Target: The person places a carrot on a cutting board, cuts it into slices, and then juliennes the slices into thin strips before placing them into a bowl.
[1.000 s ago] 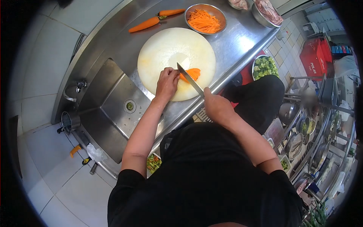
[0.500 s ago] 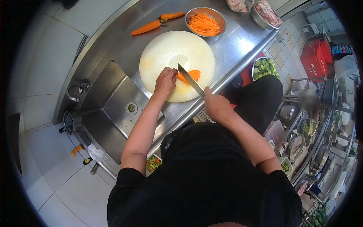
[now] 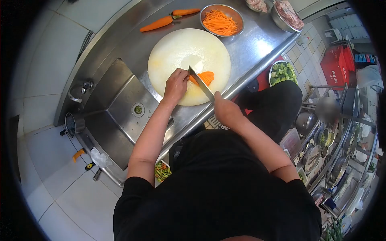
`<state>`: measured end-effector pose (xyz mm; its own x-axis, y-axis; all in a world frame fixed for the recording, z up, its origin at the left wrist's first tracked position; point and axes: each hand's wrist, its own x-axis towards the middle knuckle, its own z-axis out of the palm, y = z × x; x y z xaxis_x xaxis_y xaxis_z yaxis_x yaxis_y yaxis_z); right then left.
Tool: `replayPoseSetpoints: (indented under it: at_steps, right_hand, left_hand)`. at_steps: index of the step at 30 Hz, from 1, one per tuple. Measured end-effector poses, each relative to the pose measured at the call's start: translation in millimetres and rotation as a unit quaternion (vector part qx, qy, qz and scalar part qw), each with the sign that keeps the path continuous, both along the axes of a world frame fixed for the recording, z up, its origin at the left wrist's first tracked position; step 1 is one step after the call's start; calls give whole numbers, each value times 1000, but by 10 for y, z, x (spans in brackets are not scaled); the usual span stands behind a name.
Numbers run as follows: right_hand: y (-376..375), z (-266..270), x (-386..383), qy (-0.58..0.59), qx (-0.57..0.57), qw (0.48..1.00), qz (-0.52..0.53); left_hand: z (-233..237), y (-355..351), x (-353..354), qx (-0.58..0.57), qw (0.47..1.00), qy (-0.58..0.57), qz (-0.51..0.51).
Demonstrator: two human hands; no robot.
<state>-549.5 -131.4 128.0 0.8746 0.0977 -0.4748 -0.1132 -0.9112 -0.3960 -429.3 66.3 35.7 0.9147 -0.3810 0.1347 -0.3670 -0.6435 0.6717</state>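
On the round white cutting board, my right hand grips a kitchen knife by its handle. The blade runs diagonally, its tip close to my left fingers. Curled fingers of my left hand press on a carrot piece at the blade's left side; most of that piece is hidden under them. Overlapping carrot slices lie fanned out just right of the blade. Beyond the board are two whole carrots and a metal bowl of shredded carrot.
A steel sink with a tap lies to the left. Metal bowls of raw meat stand at the far right counter end. Lower right, a bowl of chopped green vegetables sits near my leg, with a crowded rack beyond.
The carrot slices right of the blade look slightly more spread out. Both hands stay in nearly the same place, with the knife still against the carrot. The whole view has shifted a little.
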Motion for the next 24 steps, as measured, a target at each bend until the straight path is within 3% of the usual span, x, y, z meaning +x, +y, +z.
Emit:
replayPoseSetpoints:
  at_steps: [12,19,24]
  right_hand:
    - [-50,321,105,-2,-11,1000,4]
    - [-66,259,109,-4,-18,999,28]
    - [-28,-64,149,-18,5,1000,11]
  left_hand:
    - [32,-4,29,5,1000,24,4]
    - [34,3,9,4,999,32,6]
    - [56,0,11,6,999,32,10]
